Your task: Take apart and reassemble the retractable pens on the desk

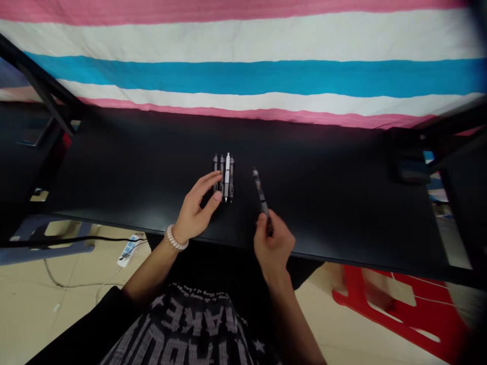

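Note:
Several pens lie side by side on the black table [335, 187], pointing away from me. One of them is a white pen [227, 175]; the others, such as the dark pen [232, 177] at the right end of the row, are dark or clear. My left hand [200, 205], with a coiled band on its wrist, has its fingers apart and touches or hovers at the row's left side. To the right of the row, my right hand [274, 241] grips another pen [259, 190] by its lower end, with the upper end tilted up and left.
A striped cloth [243, 76] hangs along the table's far edge. Black metal frame bars stand at both sides. On the floor are a red stool [403, 314] at the right, a grey-blue stool [76, 246] and a white power strip [130, 250] at the left.

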A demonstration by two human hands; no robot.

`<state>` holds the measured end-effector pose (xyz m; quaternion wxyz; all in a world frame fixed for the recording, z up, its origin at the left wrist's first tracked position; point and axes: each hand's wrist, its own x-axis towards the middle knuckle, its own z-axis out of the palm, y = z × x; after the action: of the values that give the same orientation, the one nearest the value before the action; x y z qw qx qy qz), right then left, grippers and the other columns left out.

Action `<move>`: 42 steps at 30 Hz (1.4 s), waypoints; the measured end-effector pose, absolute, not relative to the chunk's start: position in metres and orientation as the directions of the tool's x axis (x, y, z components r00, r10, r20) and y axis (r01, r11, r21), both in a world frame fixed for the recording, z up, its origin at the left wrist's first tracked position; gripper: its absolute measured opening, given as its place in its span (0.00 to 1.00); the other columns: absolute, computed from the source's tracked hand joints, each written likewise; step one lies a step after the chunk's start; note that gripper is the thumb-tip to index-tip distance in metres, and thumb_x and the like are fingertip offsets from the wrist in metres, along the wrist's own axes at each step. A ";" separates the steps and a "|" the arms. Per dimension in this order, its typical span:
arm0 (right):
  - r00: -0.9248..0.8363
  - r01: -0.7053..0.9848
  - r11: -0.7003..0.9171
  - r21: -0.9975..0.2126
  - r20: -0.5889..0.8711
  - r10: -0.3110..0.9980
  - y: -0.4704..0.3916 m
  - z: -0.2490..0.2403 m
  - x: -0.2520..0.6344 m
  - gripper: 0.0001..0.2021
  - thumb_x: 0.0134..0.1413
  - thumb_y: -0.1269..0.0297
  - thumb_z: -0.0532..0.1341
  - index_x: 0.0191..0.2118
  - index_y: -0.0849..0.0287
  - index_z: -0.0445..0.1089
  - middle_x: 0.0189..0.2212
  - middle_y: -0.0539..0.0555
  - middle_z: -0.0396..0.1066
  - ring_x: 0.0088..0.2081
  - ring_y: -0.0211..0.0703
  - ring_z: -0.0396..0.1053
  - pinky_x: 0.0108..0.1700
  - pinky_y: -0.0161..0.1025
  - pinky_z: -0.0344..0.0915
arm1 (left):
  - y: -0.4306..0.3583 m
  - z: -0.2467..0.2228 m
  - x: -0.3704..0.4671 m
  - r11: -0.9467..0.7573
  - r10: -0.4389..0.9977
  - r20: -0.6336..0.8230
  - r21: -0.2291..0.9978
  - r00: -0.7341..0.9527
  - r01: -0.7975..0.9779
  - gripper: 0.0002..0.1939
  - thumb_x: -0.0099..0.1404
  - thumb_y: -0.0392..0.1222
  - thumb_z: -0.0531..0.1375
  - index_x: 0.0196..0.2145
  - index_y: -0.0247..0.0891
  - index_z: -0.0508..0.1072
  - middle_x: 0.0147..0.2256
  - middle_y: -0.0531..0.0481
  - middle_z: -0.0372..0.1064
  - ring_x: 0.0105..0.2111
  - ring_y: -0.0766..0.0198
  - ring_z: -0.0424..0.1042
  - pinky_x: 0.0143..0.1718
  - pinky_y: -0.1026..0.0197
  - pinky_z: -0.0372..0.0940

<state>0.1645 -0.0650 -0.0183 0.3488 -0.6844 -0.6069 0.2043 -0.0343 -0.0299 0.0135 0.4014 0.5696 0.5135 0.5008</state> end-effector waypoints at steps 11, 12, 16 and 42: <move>0.143 0.773 0.120 -0.623 0.355 0.924 -0.035 -0.019 0.161 0.14 0.64 0.60 0.58 0.50 0.59 0.74 0.46 0.62 0.65 0.46 0.52 0.66 0.51 0.54 0.66 | -0.022 -0.012 -0.040 -0.360 0.932 0.249 0.544 0.264 0.758 0.23 0.72 0.48 0.57 0.62 0.42 0.67 0.65 0.42 0.62 0.68 0.47 0.55 0.64 0.39 0.52; 0.076 0.718 0.170 -0.675 0.318 0.945 -0.034 -0.017 0.151 0.13 0.64 0.61 0.57 0.48 0.58 0.74 0.46 0.61 0.66 0.45 0.50 0.67 0.49 0.51 0.68 | -0.022 -0.010 -0.040 -0.358 0.933 0.241 0.536 0.268 0.765 0.23 0.73 0.48 0.56 0.62 0.42 0.68 0.65 0.42 0.63 0.68 0.48 0.56 0.63 0.40 0.52; -0.127 0.618 0.241 -0.748 0.207 0.970 -0.022 -0.015 0.123 0.13 0.62 0.62 0.58 0.49 0.58 0.74 0.45 0.60 0.67 0.43 0.48 0.69 0.46 0.47 0.71 | -0.021 -0.008 -0.039 -0.348 0.937 0.208 0.524 0.279 0.778 0.22 0.74 0.49 0.53 0.62 0.42 0.68 0.65 0.43 0.63 0.67 0.47 0.56 0.62 0.42 0.52; -0.104 -0.015 -0.116 -0.993 -0.114 0.988 -0.056 0.008 0.140 0.12 0.59 0.58 0.65 0.47 0.55 0.77 0.33 0.51 0.71 0.27 0.35 0.65 0.26 0.34 0.63 | -0.029 0.006 -0.027 -0.055 0.957 0.006 0.986 -0.291 -0.159 0.19 0.67 0.47 0.64 0.52 0.38 0.75 0.45 0.41 0.79 0.41 0.59 0.81 0.44 0.56 0.76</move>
<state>0.1403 -0.0562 0.0078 0.4490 -0.4962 -0.4903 0.5584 -0.0272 -0.0288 0.0056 0.4535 0.3861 0.5167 0.6150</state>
